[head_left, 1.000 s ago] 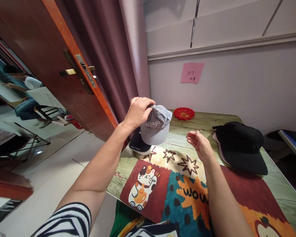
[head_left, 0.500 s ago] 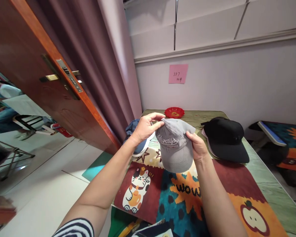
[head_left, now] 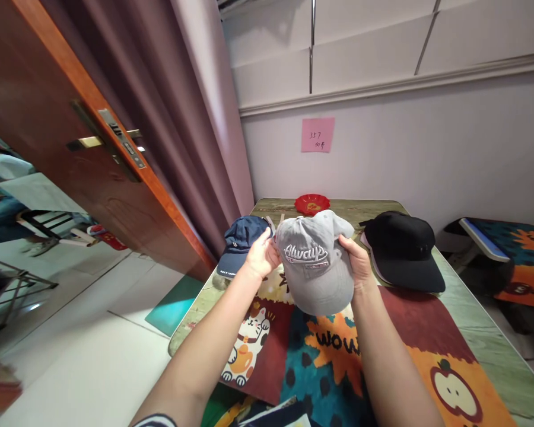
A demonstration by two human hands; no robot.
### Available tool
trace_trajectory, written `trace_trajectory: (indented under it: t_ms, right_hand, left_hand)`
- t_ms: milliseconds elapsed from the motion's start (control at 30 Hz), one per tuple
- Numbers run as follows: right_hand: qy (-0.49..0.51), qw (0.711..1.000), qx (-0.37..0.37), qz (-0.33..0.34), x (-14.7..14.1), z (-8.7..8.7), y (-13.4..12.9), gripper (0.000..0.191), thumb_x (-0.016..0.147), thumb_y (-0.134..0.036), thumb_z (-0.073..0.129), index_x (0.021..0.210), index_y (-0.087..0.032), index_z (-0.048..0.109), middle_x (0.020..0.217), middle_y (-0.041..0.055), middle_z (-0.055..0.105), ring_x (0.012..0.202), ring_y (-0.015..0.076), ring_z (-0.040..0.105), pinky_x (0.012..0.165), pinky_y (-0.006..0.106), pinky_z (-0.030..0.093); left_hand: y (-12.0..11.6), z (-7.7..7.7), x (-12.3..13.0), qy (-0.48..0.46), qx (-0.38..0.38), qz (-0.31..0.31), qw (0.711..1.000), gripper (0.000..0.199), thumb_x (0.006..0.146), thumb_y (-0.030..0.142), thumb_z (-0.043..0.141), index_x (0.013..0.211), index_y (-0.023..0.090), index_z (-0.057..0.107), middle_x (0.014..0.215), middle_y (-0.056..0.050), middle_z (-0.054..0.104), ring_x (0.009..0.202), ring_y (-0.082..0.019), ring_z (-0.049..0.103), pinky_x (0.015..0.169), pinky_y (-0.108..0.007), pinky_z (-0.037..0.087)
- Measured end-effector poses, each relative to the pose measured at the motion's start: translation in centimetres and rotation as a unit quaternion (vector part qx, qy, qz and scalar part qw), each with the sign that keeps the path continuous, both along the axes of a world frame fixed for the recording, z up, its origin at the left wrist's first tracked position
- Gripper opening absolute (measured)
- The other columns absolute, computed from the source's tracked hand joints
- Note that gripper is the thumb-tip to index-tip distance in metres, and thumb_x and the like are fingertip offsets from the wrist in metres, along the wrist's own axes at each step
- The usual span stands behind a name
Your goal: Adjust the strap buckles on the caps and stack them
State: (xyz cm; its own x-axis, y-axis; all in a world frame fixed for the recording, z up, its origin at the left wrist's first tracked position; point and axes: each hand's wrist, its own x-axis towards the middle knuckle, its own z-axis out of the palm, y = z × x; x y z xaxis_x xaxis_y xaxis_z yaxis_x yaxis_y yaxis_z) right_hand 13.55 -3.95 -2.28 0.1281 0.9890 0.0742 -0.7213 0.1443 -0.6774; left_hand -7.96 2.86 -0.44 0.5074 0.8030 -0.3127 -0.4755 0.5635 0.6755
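Down slips your left hand point(head_left: 263, 257), grip hard to tell; the gray cap point(head_left: 314, 281) hangs between it and your right hand point(head_left: 358, 264), which pinches its edge.

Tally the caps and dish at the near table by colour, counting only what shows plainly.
Gray cap: 1
Navy cap: 1
Black cap: 1
Red dish: 1
Total: 4 (3 caps, 1 dish). Whether other caps lie beneath these, I cannot tell.
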Motion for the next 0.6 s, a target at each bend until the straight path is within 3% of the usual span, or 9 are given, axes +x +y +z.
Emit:
trace_trajectory:
  t_ms: [100,200,300,400,600]
  right_hand:
    - [-0.037,0.999,-0.003,-0.009,0.6,-0.2,0.3,0.039,0.069,-0.045,0.086,0.098,-0.023,0.073,0.096,0.0042,0.079,0.095,0.028,0.075,0.085,0.038,0.061]
    - [-0.089,0.996,-0.001,-0.032,1.1,-0.1,0.6,0.038,0.073,-0.046,0.083,0.1,-0.022,0.074,0.098,0.0053,0.079,0.092,0.0245,0.074,0.08,0.034,0.06]
    - [-0.108,0.989,0.009,-0.1,1.5,0.1,0.8,0.035,0.073,-0.041,0.084,0.102,-0.024,0.074,0.1,0.0023,0.078,0.09,0.0208,0.072,0.079,0.031,0.057]
    - [-0.141,0.979,0.022,-0.145,2.2,0.0,0.6,0.033,0.068,-0.037,0.088,0.097,-0.024,0.075,0.095,0.0006,0.077,0.085,0.0194,0.07,0.078,0.03,0.055]
    - [-0.243,0.967,-0.015,-0.077,4.4,-0.2,-0.2,0.033,0.074,-0.05,0.083,0.09,-0.021,0.078,0.078,0.0023,0.074,0.065,0.0162,0.062,0.058,0.027,0.047]
  left_hand:
    - [0.9,1.9,0.0,0.005,0.026,0.054,0.998,0.038,0.094,0.046,0.059,0.103,0.011,0.072,0.086,-0.011,0.079,0.086,-0.024,0.075,0.094,-0.039,0.056]
    - [0.9,2.4,0.4,0.019,0.073,0.08,0.994,0.027,0.083,0.036,0.075,0.097,0.013,0.073,0.086,-0.007,0.079,0.083,-0.02,0.074,0.09,-0.034,0.057]
    - [0.9,2.8,1.1,0.026,0.16,0.085,0.983,0.028,0.07,0.022,0.085,0.095,0.014,0.074,0.087,-0.003,0.078,0.077,-0.014,0.071,0.084,-0.027,0.055]
    - [1.0,3.2,1.4,0.058,0.243,0.051,0.967,0.033,0.064,0.019,0.087,0.093,0.014,0.075,0.085,-0.002,0.076,0.073,-0.012,0.068,0.077,-0.024,0.053]
    - [0.0,2.0,1.5,0.136,0.275,0.023,0.951,0.03,0.067,0.033,0.088,0.084,0.013,0.073,0.078,-0.002,0.072,0.067,-0.011,0.063,0.069,-0.023,0.048]
